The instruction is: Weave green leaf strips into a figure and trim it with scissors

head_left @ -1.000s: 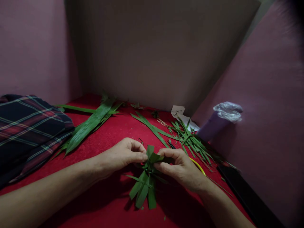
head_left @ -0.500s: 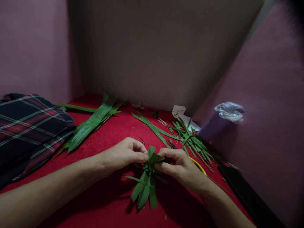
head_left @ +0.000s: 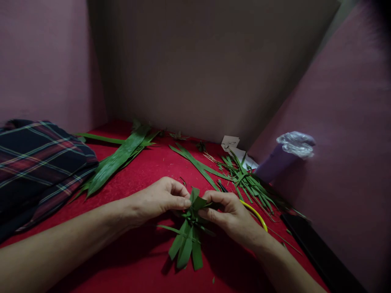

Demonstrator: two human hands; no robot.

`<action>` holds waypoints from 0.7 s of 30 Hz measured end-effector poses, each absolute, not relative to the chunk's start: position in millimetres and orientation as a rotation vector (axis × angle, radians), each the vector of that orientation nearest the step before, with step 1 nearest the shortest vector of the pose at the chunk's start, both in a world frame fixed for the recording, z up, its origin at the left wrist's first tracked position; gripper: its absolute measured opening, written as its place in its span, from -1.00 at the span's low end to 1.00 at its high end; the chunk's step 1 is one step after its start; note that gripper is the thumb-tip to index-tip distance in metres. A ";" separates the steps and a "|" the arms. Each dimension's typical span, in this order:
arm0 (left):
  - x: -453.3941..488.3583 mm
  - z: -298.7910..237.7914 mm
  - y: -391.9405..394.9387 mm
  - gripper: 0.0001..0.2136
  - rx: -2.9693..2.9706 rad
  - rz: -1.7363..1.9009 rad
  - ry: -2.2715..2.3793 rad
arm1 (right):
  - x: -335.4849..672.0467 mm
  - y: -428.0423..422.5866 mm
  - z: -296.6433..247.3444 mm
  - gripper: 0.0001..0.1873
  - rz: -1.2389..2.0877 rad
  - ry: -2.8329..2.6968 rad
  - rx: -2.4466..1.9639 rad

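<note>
Between my hands is a bundle of folded green leaf strips [head_left: 185,244], its cut ends fanning out toward me. My left hand [head_left: 160,198] pinches the upper part of the bundle from the left, thumb against fingers. From the right, my right hand [head_left: 227,211] pinches a strip near the bundle's top with thumb and forefinger. The knotted middle is partly covered by my fingertips. Behind my right hand, the yellow handle of what looks like scissors [head_left: 258,214] shows on the red cloth [head_left: 146,260].
A pile of narrow green strips [head_left: 250,183] lies at the right, by white paper [head_left: 230,142]. Broad long leaves [head_left: 117,160] rest at the left, beside plaid fabric [head_left: 45,162]. A purple roll in clear plastic [head_left: 282,158] leans near the wall. A black flat object [head_left: 317,252] lies at right.
Both hands keep their pinch on the leaf bundle, almost in the same place. My right hand and forearm have shifted very slightly, and a little more of the yellow handle shows.
</note>
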State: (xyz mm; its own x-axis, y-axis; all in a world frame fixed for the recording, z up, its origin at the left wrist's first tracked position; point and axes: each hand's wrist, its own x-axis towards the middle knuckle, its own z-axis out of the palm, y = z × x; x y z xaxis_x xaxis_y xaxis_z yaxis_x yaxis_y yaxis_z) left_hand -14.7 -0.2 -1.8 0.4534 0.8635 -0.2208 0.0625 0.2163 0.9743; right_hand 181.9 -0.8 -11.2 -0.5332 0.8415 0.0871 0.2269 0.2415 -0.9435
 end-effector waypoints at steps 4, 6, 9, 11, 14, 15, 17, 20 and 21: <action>-14.6 -1.2 -0.4 -0.87 1.245 0.682 0.973 | 181.3 -1.2 -10.9 -0.93 1.311 -1.901 -0.971; -14.9 -1.8 0.1 -0.87 1.246 0.679 0.972 | 181.3 -1.9 -11.2 -0.93 1.337 -1.893 -0.964; -15.6 -3.1 1.1 -0.86 1.243 0.677 0.969 | 181.0 -2.6 -12.3 -0.94 1.357 -1.876 -0.965; -16.1 -4.1 1.7 -0.86 1.232 0.682 0.966 | 180.5 -2.7 -13.0 -0.93 1.394 -1.842 -0.963; -17.1 -5.3 1.8 -0.87 1.220 0.695 0.947 | 180.0 -2.4 -13.9 -0.92 1.473 -1.771 -0.956; -17.5 -5.4 1.6 -0.87 1.219 0.698 0.944 | 180.1 -2.2 -14.0 -0.92 1.484 -1.758 -0.955; -18.0 -5.1 1.0 -0.88 1.211 0.700 0.942 | 180.5 -1.9 -14.1 -0.92 1.484 -1.749 -0.960; -17.7 -3.6 -0.1 -0.87 1.184 0.708 0.935 | 181.0 -1.7 -13.5 -0.91 1.496 -1.730 -0.972; -17.4 -3.0 -0.5 -0.87 1.167 0.708 0.935 | 180.9 -1.8 -13.1 -0.91 1.505 -1.715 -0.984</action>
